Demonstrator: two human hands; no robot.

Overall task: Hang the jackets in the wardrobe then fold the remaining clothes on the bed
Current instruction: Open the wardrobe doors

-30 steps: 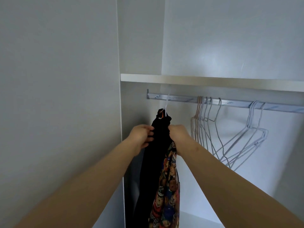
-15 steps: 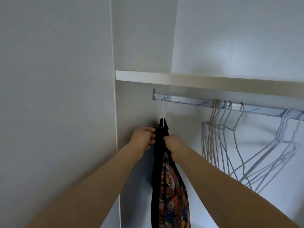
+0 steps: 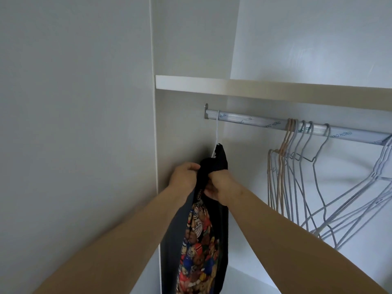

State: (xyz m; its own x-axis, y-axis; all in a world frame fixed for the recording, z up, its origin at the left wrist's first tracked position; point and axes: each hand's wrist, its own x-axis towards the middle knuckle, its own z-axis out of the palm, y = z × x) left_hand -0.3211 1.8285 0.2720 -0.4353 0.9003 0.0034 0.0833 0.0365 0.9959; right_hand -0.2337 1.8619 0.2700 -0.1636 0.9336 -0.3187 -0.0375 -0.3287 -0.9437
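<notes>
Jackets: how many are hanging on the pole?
1. The black jacket with colourful bear-print lining hangs at the left end of the silver rail, gripped by left hand and right hand. The wire hangers beside it are bare; others may hide off-frame.

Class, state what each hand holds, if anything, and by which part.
Both the left hand and right hand grip the black jacket near its collar, just below the hanger hook.

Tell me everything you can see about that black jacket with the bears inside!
The jacket is black cloth outside, with a colourful lining printed with bears. It hangs down on a white hanger hooked over the left end of the rail, beside the wardrobe wall. The left hand and right hand both grip it near the collar.
</notes>
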